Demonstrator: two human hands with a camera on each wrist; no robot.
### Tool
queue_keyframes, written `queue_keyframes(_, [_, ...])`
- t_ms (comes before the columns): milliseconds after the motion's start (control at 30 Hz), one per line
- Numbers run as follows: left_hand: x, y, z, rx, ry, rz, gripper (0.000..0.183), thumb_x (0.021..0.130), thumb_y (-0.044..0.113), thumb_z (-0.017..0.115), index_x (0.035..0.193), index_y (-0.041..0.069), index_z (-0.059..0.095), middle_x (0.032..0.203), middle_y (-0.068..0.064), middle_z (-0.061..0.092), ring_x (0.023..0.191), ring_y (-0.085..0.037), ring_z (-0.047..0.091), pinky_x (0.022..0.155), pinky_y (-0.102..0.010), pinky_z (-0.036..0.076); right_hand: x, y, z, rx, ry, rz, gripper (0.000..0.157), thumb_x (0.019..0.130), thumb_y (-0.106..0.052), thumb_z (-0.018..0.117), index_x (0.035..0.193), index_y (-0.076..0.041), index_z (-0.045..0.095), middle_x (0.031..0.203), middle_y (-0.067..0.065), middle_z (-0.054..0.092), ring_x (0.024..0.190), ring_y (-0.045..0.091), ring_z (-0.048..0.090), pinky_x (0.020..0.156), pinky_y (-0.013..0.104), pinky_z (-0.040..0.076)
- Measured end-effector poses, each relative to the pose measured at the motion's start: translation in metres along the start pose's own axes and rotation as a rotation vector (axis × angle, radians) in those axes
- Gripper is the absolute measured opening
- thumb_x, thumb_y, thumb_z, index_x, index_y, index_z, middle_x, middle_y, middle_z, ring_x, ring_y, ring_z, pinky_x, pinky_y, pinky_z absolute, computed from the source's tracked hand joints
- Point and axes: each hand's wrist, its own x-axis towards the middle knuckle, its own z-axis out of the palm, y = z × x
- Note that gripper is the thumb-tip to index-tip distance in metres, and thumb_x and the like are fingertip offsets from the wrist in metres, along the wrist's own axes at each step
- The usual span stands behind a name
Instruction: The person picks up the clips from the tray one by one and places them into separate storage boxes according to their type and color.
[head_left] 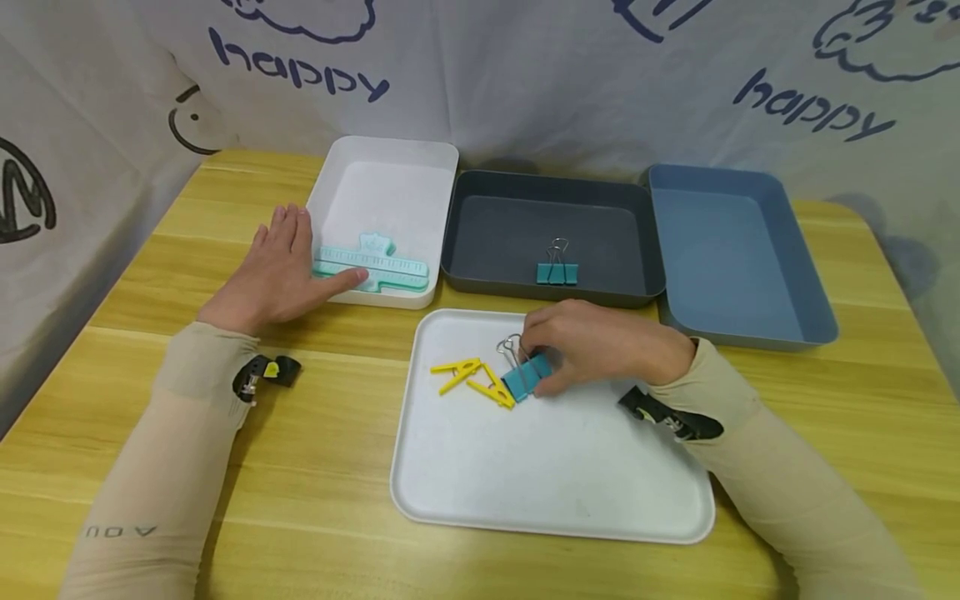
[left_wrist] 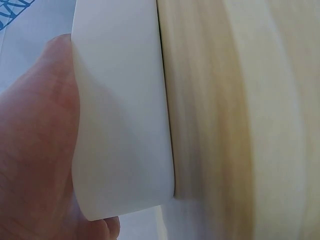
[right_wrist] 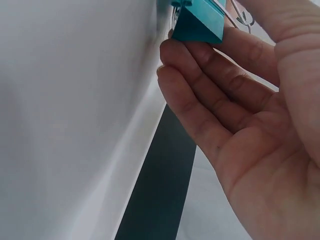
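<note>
One partly hidden teal clip (head_left: 527,378) is pinched by the right hand (head_left: 603,340); the straight-fingered left hand (head_left: 276,275) touches a white bin (head_left: 386,187).

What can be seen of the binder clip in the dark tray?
The binder clip has a metal-looking teal body and looped silver wire handles extending upward in the head view. It sits midway along the near side of the dark tray, held by nothing; whether it leans on the wall is unclear.
</note>
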Motion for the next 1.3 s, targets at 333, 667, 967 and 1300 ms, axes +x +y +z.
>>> queue_keyframes(333, [-0.0007,0.0012,0.0011,0.004,-0.006,-0.008,0.130,0.090,0.085,0.042,0.159,-0.009,-0.015,0.169,-0.032,-0.018,0.160,-0.049,-0.014,0.131,-0.065,-0.003,-0.0006,0.0020,0.0012,-0.035,0.041,-0.040,0.033,0.082,-0.031,0.088,0.107,-0.013,0.077,0.103,-0.002,0.072,0.086,0.006,0.061,0.081,0.027,0.058])
queue_keyframes(667, [-0.0009,0.0019,0.0017,-0.005,0.000,-0.011,0.130,0.090,0.084,0.045,0.160,-0.007,-0.015,0.170,-0.031,-0.017,0.160,-0.049,-0.013,0.131,-0.065,-0.003,-0.0022,0.0008,0.0002,-0.035,0.056,-0.040,0.033,0.081,-0.031,0.089,0.107,-0.013,0.077,0.102,-0.002,0.071,0.085,0.008,0.060,0.080,0.027,0.058])
queue_keyframes(967, [-0.0008,0.0018,0.0023,0.001,-0.007,-0.015,0.129,0.090,0.084,0.044,0.159,-0.008,-0.016,0.169,-0.031,-0.018,0.160,-0.049,-0.014,0.131,-0.064,-0.004,-0.0040,0.0029,-0.0001,-0.052,0.088,-0.079,0.033,0.082,-0.029,0.089,0.107,-0.012,0.077,0.105,0.000,0.072,0.088,0.009,0.065,0.080,0.028,0.059])
queue_keyframes(1300, [-0.0005,0.0022,0.0016,0.000,0.001,-0.012,0.129,0.090,0.083,0.045,0.160,-0.007,-0.016,0.169,-0.032,-0.017,0.160,-0.049,-0.013,0.131,-0.065,-0.004,-0.0081,0.0016,-0.0039,-0.046,0.097,-0.061,0.031,0.083,-0.029,0.088,0.108,-0.014,0.077,0.109,-0.001,0.073,0.093,0.010,0.068,0.082,0.029,0.061])
